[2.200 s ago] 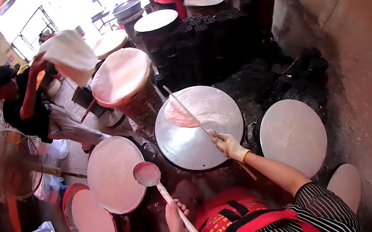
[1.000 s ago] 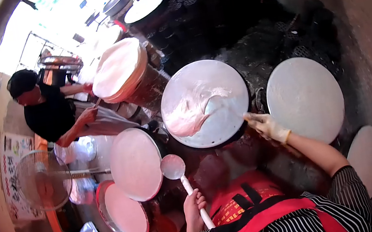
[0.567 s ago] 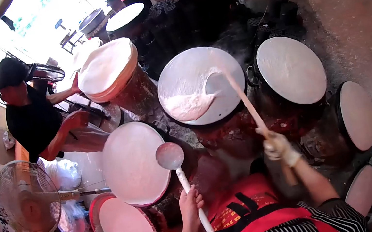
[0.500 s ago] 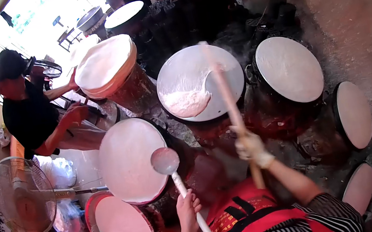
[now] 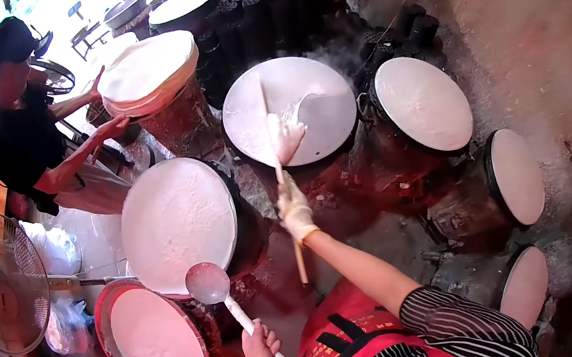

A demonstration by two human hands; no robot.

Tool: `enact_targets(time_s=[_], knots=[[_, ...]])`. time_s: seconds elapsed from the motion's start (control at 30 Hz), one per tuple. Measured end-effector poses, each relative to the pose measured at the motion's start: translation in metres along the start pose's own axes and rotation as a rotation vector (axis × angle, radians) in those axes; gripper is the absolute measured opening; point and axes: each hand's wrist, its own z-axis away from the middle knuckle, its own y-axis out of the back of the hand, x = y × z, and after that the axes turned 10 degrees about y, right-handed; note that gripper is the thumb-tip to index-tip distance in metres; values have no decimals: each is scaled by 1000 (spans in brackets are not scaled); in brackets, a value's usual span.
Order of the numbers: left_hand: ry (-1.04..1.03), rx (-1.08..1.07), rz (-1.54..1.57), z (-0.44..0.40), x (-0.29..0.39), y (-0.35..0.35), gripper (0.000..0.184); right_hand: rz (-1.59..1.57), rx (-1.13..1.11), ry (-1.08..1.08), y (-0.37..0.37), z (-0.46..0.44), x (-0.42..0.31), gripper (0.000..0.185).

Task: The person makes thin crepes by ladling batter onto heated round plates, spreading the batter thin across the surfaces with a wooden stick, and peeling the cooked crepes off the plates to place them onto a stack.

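My left hand (image 5: 260, 351) is closed round the pale handle of a ladle (image 5: 207, 283), whose bowl is near the lower edge of a batter-covered round griddle (image 5: 176, 223). A white glove covers my right hand (image 5: 296, 213), which grips a long, flat wooden stick (image 5: 300, 259). The stick lies across the left half of the middle griddle (image 5: 337, 121), alongside a wet lump of white batter (image 5: 288, 137). A thin white layer coats much of that griddle, and a greyer patch shows right of the lump.
Several more white-coated griddles on drums, including one at right (image 5: 423, 104), surround me. A wide basin of batter (image 5: 104, 322) stands lower left, near a fan (image 5: 1, 283). A co-worker (image 5: 29, 138) touches a stack of pale round sheets (image 5: 148, 69). Black perforated cylinders (image 5: 268, 26) stand behind.
My right hand has swung the stick leftward across the middle griddle, and the batter lump has become smaller and more gathered. The ladle stays in my left hand. The co-worker's hands have moved against the stack.
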Motion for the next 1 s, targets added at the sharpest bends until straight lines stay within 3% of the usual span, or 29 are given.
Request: enact_targets(time_s=[0.07, 0.17, 0.23, 0.3, 0.37, 0.43, 0.47, 0.53, 0.57, 0.7, 0.73, 0.77, 0.83, 0.9, 1.0], knots=[[-6, -30, -15, -1, -1, -10, 9, 28, 3, 4, 40, -7, 18, 46], [-8, -63, -19, 3, 0, -30, 8, 111, 77, -500, 87, -19, -80, 49], [-8, -82, -27, 3, -2, -38, 7, -471, 174, -415, 86, -41, -52, 37], [-14, -104, -44, 1, -4, -50, 7, -744, 139, -639, 70, -42, -64, 28], [-18, -135, -51, -3, -5, -64, 7, -422, -185, -424, 59, -18, -50, 42], [-12, -164, -55, -6, -6, -77, 7, -424, -531, -554, 91, -7, -43, 51], [-20, -154, -63, -7, -6, -91, 7, -244, -397, -580, 141, -16, -56, 41], [-34, -132, -55, -4, -13, -108, 7, -422, -310, -594, 193, -33, -40, 48], [-33, -138, -61, -4, -15, -115, 6, -289, -319, -530, 208, -44, -35, 50], [-22, -179, -86, -9, -24, -146, 6, -490, -204, -529, 183, -65, -56, 45], [-17, -180, -80, -11, -26, -154, 6, -541, -205, -760, 177, -66, -60, 40], [-13, -178, -73, -13, -27, -162, 7, -385, -458, -683, 178, -62, -21, 44], [-19, -179, -69, -14, -30, -175, 7, -408, -682, -780, 217, -64, -24, 48], [-26, -158, -60, -20, -34, -187, 7, -251, -621, -595, 261, -78, -26, 47], [-49, -116, -59, -20, -42, -206, 7, -235, -525, -593, 306, -123, -27, 53]])
